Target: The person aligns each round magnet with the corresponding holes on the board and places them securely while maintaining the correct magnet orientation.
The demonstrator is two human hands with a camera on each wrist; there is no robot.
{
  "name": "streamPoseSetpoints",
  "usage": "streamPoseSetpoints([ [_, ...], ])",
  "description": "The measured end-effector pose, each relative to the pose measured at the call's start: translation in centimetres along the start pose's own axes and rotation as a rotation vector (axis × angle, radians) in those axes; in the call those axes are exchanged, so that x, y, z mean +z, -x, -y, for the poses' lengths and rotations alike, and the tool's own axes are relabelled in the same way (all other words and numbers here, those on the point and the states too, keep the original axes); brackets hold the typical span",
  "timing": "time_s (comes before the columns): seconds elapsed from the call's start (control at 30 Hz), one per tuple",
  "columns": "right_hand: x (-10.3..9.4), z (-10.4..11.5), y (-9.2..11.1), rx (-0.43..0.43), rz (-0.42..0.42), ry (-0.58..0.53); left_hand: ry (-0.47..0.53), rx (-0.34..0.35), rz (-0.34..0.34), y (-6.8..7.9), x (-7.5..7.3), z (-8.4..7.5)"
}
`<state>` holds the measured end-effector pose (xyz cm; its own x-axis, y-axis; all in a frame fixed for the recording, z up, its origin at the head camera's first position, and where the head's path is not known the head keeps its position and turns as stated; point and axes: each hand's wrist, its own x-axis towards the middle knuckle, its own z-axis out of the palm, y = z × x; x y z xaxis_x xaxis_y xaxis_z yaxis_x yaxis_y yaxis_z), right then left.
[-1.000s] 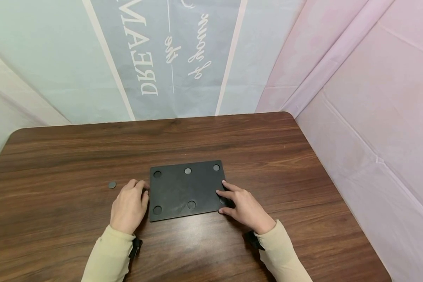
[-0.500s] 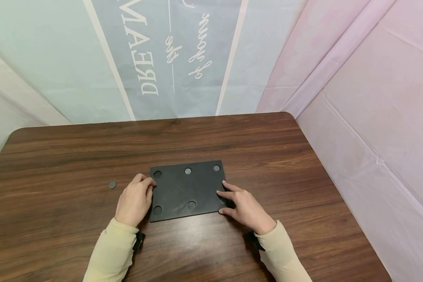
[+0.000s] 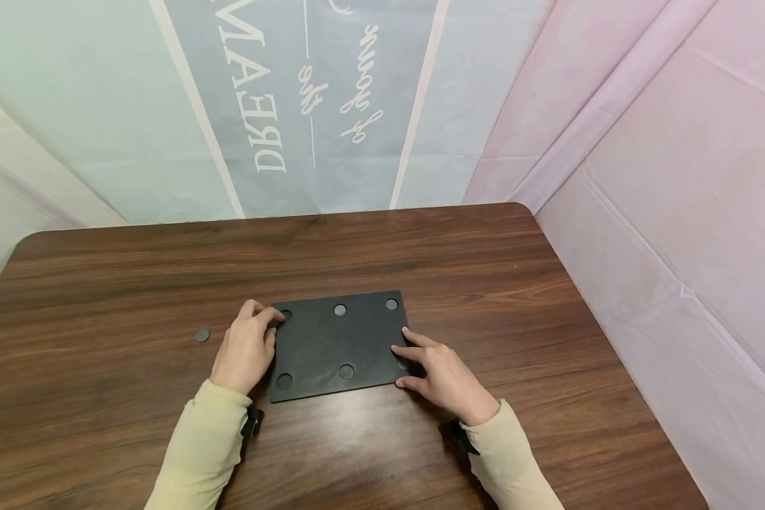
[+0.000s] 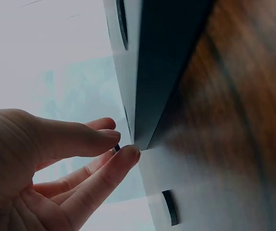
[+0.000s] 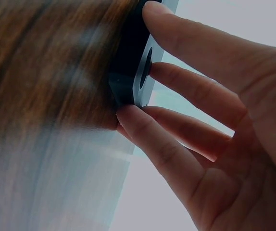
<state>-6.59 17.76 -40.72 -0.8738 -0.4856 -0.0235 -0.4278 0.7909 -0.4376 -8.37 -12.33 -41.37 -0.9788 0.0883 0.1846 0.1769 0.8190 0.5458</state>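
One disc in left grip

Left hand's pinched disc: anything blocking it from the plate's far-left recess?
Nothing visible. The left hand holds the small disc by the recess; only its own fingers partly cover that spot in the head view. The loose disc lies off the plate.

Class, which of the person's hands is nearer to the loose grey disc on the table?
Left. The left hand is just right of the grey disc, not touching it; the right hand is farther off, at the right end of the black board.
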Motion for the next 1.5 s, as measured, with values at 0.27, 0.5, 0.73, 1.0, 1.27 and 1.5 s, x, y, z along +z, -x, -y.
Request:
streamPoseSetpoints([
  [0.27, 0.0, 0.0, 0.0, 0.000, -0.005, -0.004, -0.027, 0.015, 0.024, -0.5, 0.0, 0.0],
  [0.5, -0.1, 0.0, 0.0, 0.011, 0.007, -0.005, -0.048, 0.001, 0.064, -0.7, -0.1, 0.0],
  [0.73, -0.1, 0.0, 0.0, 0.017, 0.010, -0.009, -0.053, 0.012, 0.070, -1.0, 0.2, 0.1],
  [1.0, -0.1, 0.0, 0.0, 0.016, 0.007, -0.008, -0.010, 0.024, 0.068, -1.4, 0.4, 0.3],
  [1.27, -0.1, 0.0, 0.0, 0.016, 0.004, -0.001, -0.001, 0.021, 0.071, -1.6, 0.4, 0.4],
  [1.5, 0.0, 0.1, 0.0, 0.008, -0.006, 0.000, -0.027, 0.048, 0.072, -1.7, 0.4, 0.4],
])
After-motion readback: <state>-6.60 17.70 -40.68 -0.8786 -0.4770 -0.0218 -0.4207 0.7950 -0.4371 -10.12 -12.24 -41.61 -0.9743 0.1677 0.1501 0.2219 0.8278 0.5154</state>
